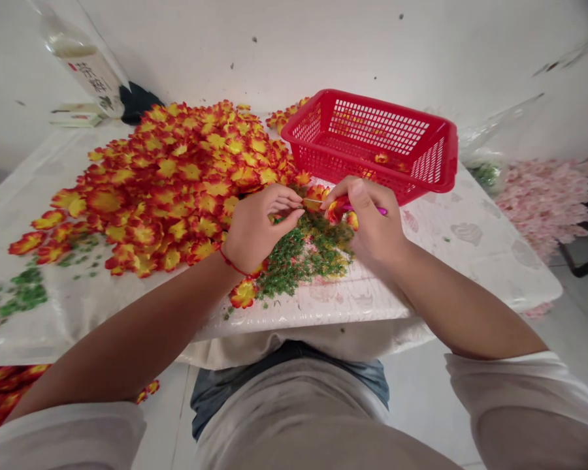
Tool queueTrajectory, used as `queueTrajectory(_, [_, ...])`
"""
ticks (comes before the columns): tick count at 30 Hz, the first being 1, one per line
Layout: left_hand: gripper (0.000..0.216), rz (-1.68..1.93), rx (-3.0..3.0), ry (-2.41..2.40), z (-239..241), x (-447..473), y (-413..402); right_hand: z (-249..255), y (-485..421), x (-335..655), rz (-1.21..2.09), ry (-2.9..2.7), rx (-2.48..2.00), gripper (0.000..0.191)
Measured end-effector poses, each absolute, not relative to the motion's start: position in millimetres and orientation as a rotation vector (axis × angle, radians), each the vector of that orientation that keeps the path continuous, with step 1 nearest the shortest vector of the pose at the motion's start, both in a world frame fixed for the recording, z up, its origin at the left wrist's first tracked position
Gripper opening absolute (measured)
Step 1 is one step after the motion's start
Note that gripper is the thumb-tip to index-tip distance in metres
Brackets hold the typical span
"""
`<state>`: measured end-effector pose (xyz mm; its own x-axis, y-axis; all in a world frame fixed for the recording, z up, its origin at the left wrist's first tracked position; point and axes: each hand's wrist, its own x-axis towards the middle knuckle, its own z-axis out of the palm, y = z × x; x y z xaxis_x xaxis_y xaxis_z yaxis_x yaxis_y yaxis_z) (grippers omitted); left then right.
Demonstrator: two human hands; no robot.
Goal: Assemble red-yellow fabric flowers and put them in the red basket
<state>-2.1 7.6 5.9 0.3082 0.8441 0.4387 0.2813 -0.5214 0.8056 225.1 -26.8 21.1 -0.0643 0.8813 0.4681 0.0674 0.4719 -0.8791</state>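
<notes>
My right hand is closed around a thin needle-like tool with a purple handle. Its slim metal shaft points left toward my other hand. A red-and-yellow artificial flower sits by my right fingers, partly covered by them. My left hand is pinched at the shaft's tip; whatever is between its fingertips is too small to make out. Below both hands lies a heap of small green plastic pieces. Left of them spreads a large pile of red-and-yellow fabric flowers.
Behind my right hand stands a red plastic basket with a few flowers inside. A bottle and a small box are at the back left. Pink flowers sit beyond the table's right edge. More green pieces lie at left.
</notes>
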Motion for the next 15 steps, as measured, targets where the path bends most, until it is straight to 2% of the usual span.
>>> queueTrajectory(6, [0.019,1.222,2.049,0.98,10.2,-2.5,4.5,24.6,-27.3,228.8,0.772,-1.52,-0.885,0.061])
queueTrajectory(15, [0.012,1.271,2.153,0.989,15.2,-4.0,0.9,27.5,-28.9,226.9,0.778,-1.577,-0.867,0.068])
